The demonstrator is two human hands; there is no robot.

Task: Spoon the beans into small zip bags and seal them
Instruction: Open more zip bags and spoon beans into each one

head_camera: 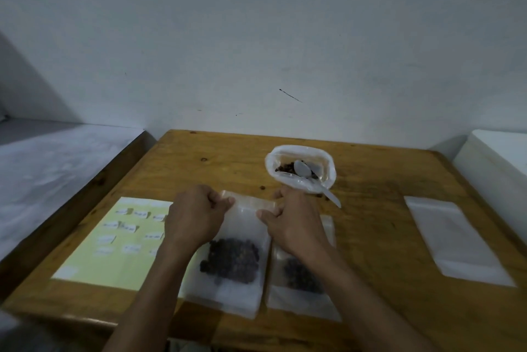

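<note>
A clear zip bag (242,226) with dark beans in its lower half lies flat on the wooden table (385,223). My left hand (194,214) pinches the bag's top strip at its left end. At the strip's right end, my right hand (291,217) pinches it. A second zip bag (302,274) with beans lies under my right forearm. Behind the hands stands a plastic container (301,170) lined with a bag, holding a few beans and a white plastic spoon (306,173) whose handle sticks out toward me.
A yellow sheet (108,254) with several small white labels lies on the left of the table. A stack of empty zip bags (453,240) lies on the right. The wall stands right behind the table. A white box (499,155) is at far right.
</note>
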